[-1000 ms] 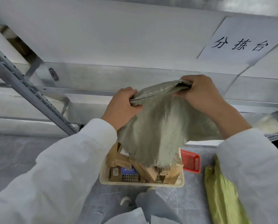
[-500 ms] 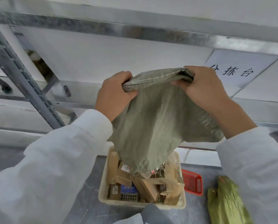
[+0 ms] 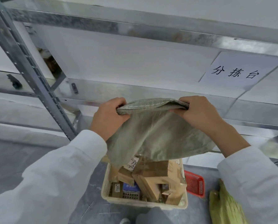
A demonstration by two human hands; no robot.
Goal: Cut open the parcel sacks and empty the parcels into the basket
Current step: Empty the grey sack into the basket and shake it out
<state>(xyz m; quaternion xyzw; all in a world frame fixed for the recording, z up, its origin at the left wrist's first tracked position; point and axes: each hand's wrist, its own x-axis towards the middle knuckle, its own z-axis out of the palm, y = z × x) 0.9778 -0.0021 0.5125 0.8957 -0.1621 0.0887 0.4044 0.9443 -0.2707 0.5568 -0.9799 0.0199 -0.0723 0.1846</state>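
Note:
A grey-green woven sack (image 3: 156, 135) hangs upside down over a cream plastic basket (image 3: 144, 203) on the floor. My left hand (image 3: 108, 119) grips one end of the sack's stitched seam and my right hand (image 3: 198, 113) grips the other end, both held at chest height. The sack's mouth hangs just above a pile of brown cardboard parcels (image 3: 153, 178) in the basket. One blue parcel (image 3: 131, 187) lies among them. The sack hides the back part of the basket.
A small red basket (image 3: 194, 183) stands right of the cream one. A yellow-green sack (image 3: 224, 207) lies at the lower right. Metal shelving (image 3: 31, 65) rises ahead, with a paper sign (image 3: 235, 73) on it. Grey floor lies to the left.
The sack has lifted clear of the parcels, and its mouth now hangs above the pile. Both hands keep their grip on the seam. My view has tilted.

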